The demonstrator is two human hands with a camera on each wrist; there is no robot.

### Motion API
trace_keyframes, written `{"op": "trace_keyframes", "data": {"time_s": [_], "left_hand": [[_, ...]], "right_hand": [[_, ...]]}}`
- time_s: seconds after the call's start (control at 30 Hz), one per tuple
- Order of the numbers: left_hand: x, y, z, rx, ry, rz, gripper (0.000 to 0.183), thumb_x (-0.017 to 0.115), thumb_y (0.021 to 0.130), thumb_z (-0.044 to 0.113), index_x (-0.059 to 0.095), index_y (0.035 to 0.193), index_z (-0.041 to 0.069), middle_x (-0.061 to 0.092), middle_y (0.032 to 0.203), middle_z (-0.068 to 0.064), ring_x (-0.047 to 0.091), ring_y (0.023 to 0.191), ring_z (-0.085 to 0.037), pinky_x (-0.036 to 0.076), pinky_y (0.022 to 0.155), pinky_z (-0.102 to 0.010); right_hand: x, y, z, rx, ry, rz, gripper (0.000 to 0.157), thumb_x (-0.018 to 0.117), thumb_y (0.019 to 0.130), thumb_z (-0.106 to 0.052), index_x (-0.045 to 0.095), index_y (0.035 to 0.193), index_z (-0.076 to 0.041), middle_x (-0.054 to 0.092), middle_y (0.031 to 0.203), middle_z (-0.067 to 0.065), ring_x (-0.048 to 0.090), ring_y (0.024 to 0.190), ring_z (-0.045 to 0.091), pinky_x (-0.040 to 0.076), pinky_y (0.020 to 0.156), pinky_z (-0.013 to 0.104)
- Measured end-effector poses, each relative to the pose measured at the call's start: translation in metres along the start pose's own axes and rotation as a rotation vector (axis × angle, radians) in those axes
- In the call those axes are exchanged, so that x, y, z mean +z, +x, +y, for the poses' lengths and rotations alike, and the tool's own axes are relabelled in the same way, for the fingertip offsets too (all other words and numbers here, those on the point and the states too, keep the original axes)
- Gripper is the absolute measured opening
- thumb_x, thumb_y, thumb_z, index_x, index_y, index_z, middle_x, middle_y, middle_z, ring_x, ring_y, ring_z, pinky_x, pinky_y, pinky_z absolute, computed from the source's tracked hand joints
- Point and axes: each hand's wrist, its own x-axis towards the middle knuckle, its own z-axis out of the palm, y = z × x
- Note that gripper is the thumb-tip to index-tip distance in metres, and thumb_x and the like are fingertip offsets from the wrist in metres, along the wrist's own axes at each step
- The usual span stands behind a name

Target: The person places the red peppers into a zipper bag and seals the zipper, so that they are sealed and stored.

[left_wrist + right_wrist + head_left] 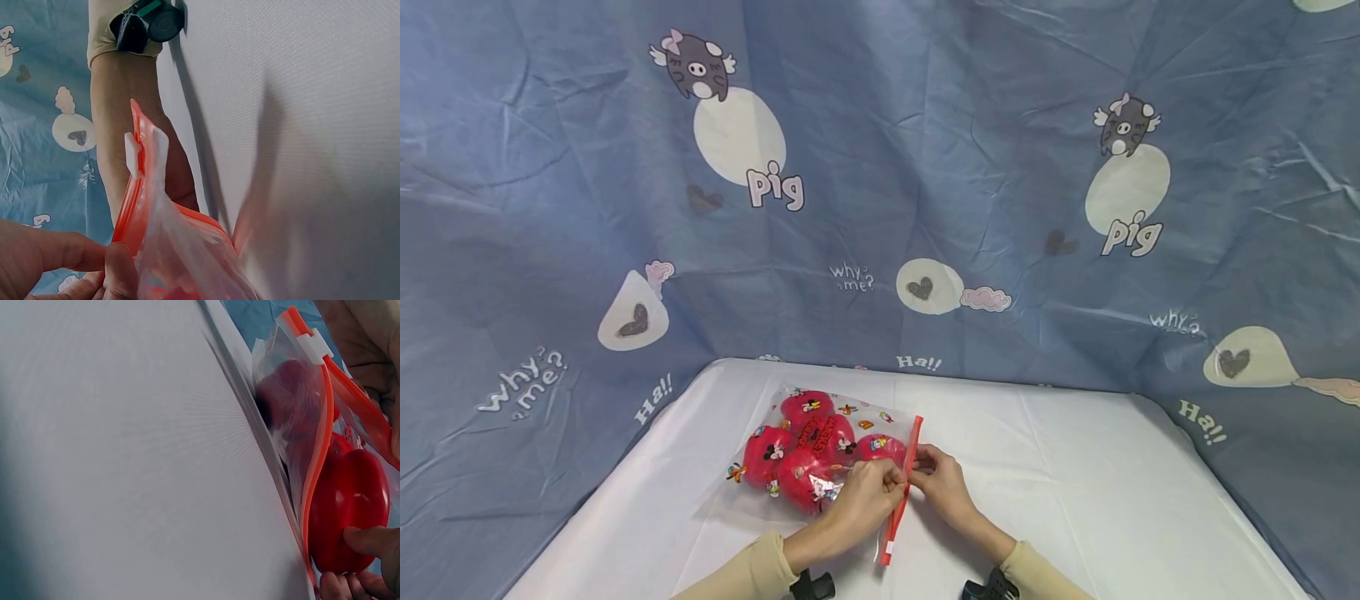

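A clear slider zip bag [867, 408] printed with small cartoon figures lies on the table, several red bell peppers [802, 481] inside it. My left hand [867, 492] pinches its orange zip edge [914, 433], clearly so in the left wrist view. On the right side of the mouth, my right hand [946, 486] holds the edge with curled fingers. In the right wrist view the mouth gapes, and my right thumb [369, 539] lies in front of a red bell pepper [353, 500]. A white slider [315, 345] sits near one end of the zip.
The white-covered table [1060, 483] extends on both sides of the bag. Behind it hangs a blue printed cloth [880, 208]. Dark wrist cameras [991, 586] are strapped under both beige sleeves.
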Motion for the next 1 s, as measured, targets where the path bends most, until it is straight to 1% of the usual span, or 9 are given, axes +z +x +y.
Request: {"op": "trace_keyframes", "data": {"time_s": [0.17, 0.3, 0.4, 0.53, 0.67, 0.7, 0.77, 0.87, 1.0], "left_hand": [[0.000, -0.001, 0.001, -0.004, -0.004, -0.005, 0.006, 0.063, 0.078, -0.001, 0.066, 0.077, 0.004, 0.061, 0.066, 0.006, 0.048, 0.058, 0.003, 0.042, 0.052, -0.016], [-0.001, -0.001, 0.002, -0.003, -0.007, -0.007, 0.005, 0.063, 0.078, 0.000, 0.067, 0.079, 0.002, 0.061, 0.066, 0.005, 0.048, 0.058, 0.003, 0.043, 0.053, -0.016], [-0.001, -0.001, 0.002, 0.001, -0.002, -0.004, 0.006, 0.062, 0.078, -0.001, 0.067, 0.079, 0.003, 0.061, 0.066, 0.004, 0.048, 0.058, 0.003, 0.044, 0.053, -0.016], [0.000, -0.001, 0.000, 0.022, 0.005, 0.007, 0.007, 0.063, 0.077, -0.002, 0.066, 0.076, 0.005, 0.060, 0.065, 0.005, 0.048, 0.058, 0.004, 0.043, 0.052, -0.016], [0.000, -0.002, -0.002, 0.045, 0.010, 0.020, 0.009, 0.065, 0.076, -0.001, 0.065, 0.073, 0.007, 0.058, 0.063, 0.006, 0.046, 0.058, 0.005, 0.042, 0.052, -0.016], [0.001, -0.002, -0.002, 0.061, 0.018, 0.024, 0.009, 0.065, 0.076, -0.001, 0.064, 0.073, 0.007, 0.058, 0.062, 0.007, 0.046, 0.058, 0.005, 0.042, 0.051, -0.016], [0.001, -0.002, -0.003, 0.057, 0.014, 0.018, 0.009, 0.066, 0.076, 0.000, 0.064, 0.073, 0.008, 0.057, 0.062, 0.008, 0.046, 0.057, 0.005, 0.042, 0.051, -0.015], [0.000, -0.002, -0.002, 0.042, 0.022, 0.002, 0.009, 0.069, 0.078, 0.004, 0.065, 0.073, 0.010, 0.058, 0.063, 0.009, 0.047, 0.057, 0.005, 0.042, 0.051, -0.015], [-0.002, -0.001, 0.000, 0.012, 0.041, -0.018, 0.010, 0.073, 0.080, 0.009, 0.066, 0.074, 0.011, 0.059, 0.064, 0.008, 0.046, 0.059, 0.003, 0.041, 0.054, -0.017]], "right_hand": [[-0.001, 0.000, 0.001, -0.001, 0.010, -0.001, 0.028, 0.072, 0.079, 0.002, 0.064, 0.105, 0.010, 0.068, 0.097, 0.023, 0.067, 0.089, 0.034, 0.055, 0.073, 0.025], [-0.003, 0.001, 0.003, -0.001, 0.015, -0.015, 0.030, 0.070, 0.080, 0.003, 0.062, 0.107, 0.012, 0.068, 0.099, 0.025, 0.067, 0.092, 0.037, 0.056, 0.076, 0.030], [-0.003, 0.004, 0.010, -0.003, 0.019, -0.014, 0.031, 0.070, 0.080, 0.004, 0.061, 0.109, 0.012, 0.067, 0.100, 0.026, 0.066, 0.093, 0.039, 0.057, 0.076, 0.034], [-0.001, 0.008, 0.030, -0.002, 0.020, 0.009, 0.032, 0.070, 0.081, 0.003, 0.062, 0.110, 0.011, 0.068, 0.101, 0.024, 0.067, 0.092, 0.036, 0.057, 0.076, 0.030], [-0.002, 0.008, 0.044, 0.012, 0.025, 0.024, 0.031, 0.070, 0.081, 0.002, 0.063, 0.110, 0.008, 0.069, 0.100, 0.020, 0.068, 0.090, 0.027, 0.055, 0.077, 0.022], [-0.003, 0.008, 0.045, 0.020, 0.030, 0.025, 0.030, 0.069, 0.081, 0.003, 0.063, 0.110, 0.007, 0.069, 0.100, 0.019, 0.068, 0.089, 0.025, 0.055, 0.077, 0.021], [-0.005, 0.007, 0.046, 0.040, 0.050, 0.029, 0.029, 0.067, 0.080, 0.003, 0.063, 0.109, 0.007, 0.069, 0.099, 0.019, 0.068, 0.087, 0.021, 0.055, 0.075, 0.021], [-0.007, 0.003, 0.044, 0.076, 0.095, 0.028, 0.028, 0.063, 0.082, 0.004, 0.061, 0.110, 0.008, 0.068, 0.098, 0.021, 0.068, 0.083, 0.019, 0.057, 0.072, 0.025], [-0.010, -0.006, 0.038, 0.128, 0.155, -0.006, 0.028, 0.059, 0.086, 0.005, 0.057, 0.113, 0.012, 0.066, 0.096, 0.025, 0.069, 0.079, 0.026, 0.058, 0.068, 0.033]]}}
